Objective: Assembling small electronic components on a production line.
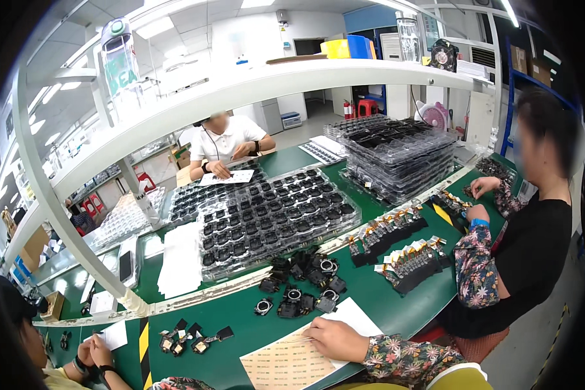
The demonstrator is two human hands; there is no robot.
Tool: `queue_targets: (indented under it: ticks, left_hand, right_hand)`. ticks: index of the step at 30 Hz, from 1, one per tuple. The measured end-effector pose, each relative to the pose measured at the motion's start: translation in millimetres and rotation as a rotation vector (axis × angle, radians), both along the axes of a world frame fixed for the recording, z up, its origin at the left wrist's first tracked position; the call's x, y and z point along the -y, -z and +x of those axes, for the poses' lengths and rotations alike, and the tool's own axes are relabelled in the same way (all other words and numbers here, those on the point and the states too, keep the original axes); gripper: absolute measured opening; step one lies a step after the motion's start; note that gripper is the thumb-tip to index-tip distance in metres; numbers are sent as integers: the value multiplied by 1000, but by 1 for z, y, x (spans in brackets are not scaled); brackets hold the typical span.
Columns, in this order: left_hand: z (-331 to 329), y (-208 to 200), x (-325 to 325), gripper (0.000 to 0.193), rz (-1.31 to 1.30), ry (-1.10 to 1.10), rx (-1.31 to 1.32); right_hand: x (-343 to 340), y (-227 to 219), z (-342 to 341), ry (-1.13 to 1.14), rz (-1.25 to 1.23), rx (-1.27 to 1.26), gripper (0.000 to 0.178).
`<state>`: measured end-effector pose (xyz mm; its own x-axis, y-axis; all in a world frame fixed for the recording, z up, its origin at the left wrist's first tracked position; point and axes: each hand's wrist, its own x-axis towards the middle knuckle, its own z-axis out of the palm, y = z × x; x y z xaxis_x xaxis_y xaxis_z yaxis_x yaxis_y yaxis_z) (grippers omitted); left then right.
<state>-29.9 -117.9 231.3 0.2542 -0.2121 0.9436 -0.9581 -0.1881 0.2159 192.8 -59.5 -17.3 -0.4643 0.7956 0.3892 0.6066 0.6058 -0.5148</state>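
My right hand (337, 339) rests over a beige printed sheet (286, 361) at the front edge of the green table. Its thumb and fingers are pinched together at the sheet's upper part; what is between them is too small to make out. Under the hand and sheet lies a white paper (361, 316). Of my left arm, only a bit of floral sleeve (181, 383) shows at the lower edge; the hand is out of view. Just beyond the sheet sits a pile of black parts with round rings (294, 296). Small parts with black tabs (198, 344) lie to the left.
Clear trays of black parts (273, 214) lie beyond a ledge, with stacked trays (400, 156) at the right. Rows of flex-cable parts (413, 263) lie near a co-worker at right. Two other people work across and at left. A white shelf frame (253, 84) crosses overhead.
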Motion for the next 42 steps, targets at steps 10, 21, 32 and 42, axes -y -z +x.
queue_targets:
  ticks: [10,21,32,42]
  left_hand:
    - [-8,97,-99,27,-131,-707,-1112]
    - [2,226,-149,28,50,-2062,-950]
    - [-16,217,-153,30,-77,-1934,-1060]
    - [5,202,-113,40,-562,-1449,-1090]
  right_hand:
    - [3,-19,18,97,71,-22,13]
    - [-12,-35,99,680,173,130,11]
    - [-30,-23,133,916,128,362,9]
    - [-34,-26,150,880,60,-63,10]
